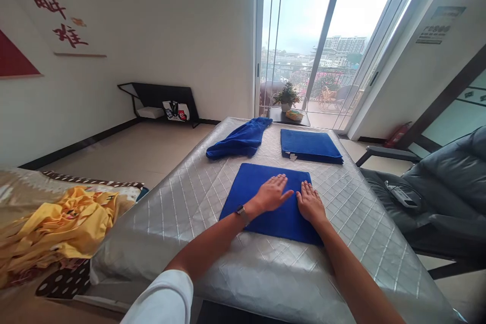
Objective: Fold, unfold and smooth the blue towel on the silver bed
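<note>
Head view: nearest towel (250,187) flat, longer side crosswise.

Folded blue towel (253,197), flat on table (182,197)

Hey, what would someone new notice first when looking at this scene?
The left hand and right hand lie flat, side by side, on a folded blue towel in the middle of the silver quilted table. Beyond it are a second folded blue towel on the right and a crumpled blue towel on the left. A heap of yellow cloth lies far left.
</note>
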A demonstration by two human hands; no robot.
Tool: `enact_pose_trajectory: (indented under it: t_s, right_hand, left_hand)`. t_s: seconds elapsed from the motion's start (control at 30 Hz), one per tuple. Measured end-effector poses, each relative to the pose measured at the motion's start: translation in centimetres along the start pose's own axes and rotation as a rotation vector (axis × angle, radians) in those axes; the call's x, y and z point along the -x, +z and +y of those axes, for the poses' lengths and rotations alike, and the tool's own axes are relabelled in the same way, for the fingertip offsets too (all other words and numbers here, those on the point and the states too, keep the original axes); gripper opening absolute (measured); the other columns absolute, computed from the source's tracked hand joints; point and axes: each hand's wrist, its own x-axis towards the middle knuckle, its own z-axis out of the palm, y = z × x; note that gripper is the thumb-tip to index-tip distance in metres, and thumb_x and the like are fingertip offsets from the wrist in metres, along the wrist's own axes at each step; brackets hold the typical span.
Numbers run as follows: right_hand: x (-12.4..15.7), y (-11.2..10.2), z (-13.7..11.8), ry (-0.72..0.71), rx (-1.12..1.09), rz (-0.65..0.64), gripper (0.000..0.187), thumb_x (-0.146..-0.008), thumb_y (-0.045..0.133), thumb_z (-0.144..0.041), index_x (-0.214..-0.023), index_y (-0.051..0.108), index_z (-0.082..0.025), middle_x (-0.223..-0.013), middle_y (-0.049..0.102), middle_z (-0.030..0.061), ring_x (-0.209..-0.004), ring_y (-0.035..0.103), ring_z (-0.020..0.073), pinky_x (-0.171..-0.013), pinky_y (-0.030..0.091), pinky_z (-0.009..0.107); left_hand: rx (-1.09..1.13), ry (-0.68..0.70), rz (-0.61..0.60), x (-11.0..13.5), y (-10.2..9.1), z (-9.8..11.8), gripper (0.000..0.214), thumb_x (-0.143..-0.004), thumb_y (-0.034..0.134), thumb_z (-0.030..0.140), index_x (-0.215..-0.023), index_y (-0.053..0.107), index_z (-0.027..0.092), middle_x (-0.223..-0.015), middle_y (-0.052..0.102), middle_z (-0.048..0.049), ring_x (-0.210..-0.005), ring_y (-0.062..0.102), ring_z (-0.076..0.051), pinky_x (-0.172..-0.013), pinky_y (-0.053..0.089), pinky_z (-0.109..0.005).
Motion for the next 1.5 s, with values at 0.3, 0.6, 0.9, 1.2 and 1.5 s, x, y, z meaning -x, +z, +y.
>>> enact_pose_trajectory:
  t_s: [0.3, 0.6, 0.9, 1.2, 1.5]
  right_hand:
    - [0.3, -0.2, 0.0, -0.022, -0.007, 0.014, 0.062, -0.104, 0.019, -0.032, -0.160, 0.026, -0.006, -0.168, 0.022, 0.0135, -0.155, 0.017, 0.0220, -0.125, 0.016, 0.040]
    - [-0.1, 0.2, -0.1, 0.011, -0.047, 0.004, 0.064, -0.104, 0.016, -0.035, -0.161, 0.023, -0.005, -0.169, 0.020, 0.0110, -0.156, 0.015, 0.0214, -0.126, 0.012, 0.039]
    - [1.1, -1.0, -0.7, -0.015, 0.045, 0.113, 0.062, -0.103, 0.020, -0.032, -0.158, 0.031, -0.006, -0.166, 0.026, 0.0123, -0.155, 0.019, 0.0228, -0.126, 0.012, 0.043]
    - [9.5, 0.1, -0.2, -0.060, -0.005, 0.057, 0.067, -0.103, 0.019, -0.042, -0.160, 0.027, -0.008, -0.167, 0.020, 0.0104, -0.156, 0.014, 0.0229, -0.127, 0.015, 0.046]
    - [11.2, 0.8, -0.3, -0.014, -0.071, -0.019, 0.068, -0.103, 0.019, -0.043, -0.161, 0.023, -0.008, -0.168, 0.015, 0.0081, -0.156, 0.010, 0.0206, -0.127, 0.013, 0.043]
  left_hand:
    - [0.060, -0.048, -0.172, 1.6, 1.9, 2.9, 0.081, -0.102, 0.012, 0.066, -0.158, 0.031, 0.010, -0.165, 0.029, -0.0139, -0.155, 0.021, -0.024, -0.126, 0.016, -0.041]
    - [-0.076, -0.377, -0.193, 10.6, -2.6, -5.8, 0.084, -0.101, 0.011, 0.068, -0.160, 0.026, 0.009, -0.167, 0.021, -0.0137, -0.156, 0.016, -0.025, -0.127, 0.014, -0.043]
    - [-0.083, -0.388, -0.178, 11.7, -3.0, -6.0, 0.086, -0.101, 0.013, 0.069, -0.160, 0.027, 0.008, -0.167, 0.022, -0.0159, -0.155, 0.017, -0.026, -0.127, 0.015, -0.045]
    - [-0.088, -0.379, -0.155, 11.9, -2.5, -6.3, 0.085, -0.101, 0.015, 0.069, -0.160, 0.026, 0.009, -0.167, 0.022, -0.0150, -0.155, 0.019, -0.027, -0.127, 0.016, -0.046]
    - [-0.091, -0.322, -0.159, 10.9, -3.6, -3.4, 0.081, -0.103, 0.016, 0.065, -0.160, 0.025, 0.009, -0.166, 0.022, -0.0150, -0.155, 0.019, -0.026, -0.127, 0.019, -0.044]
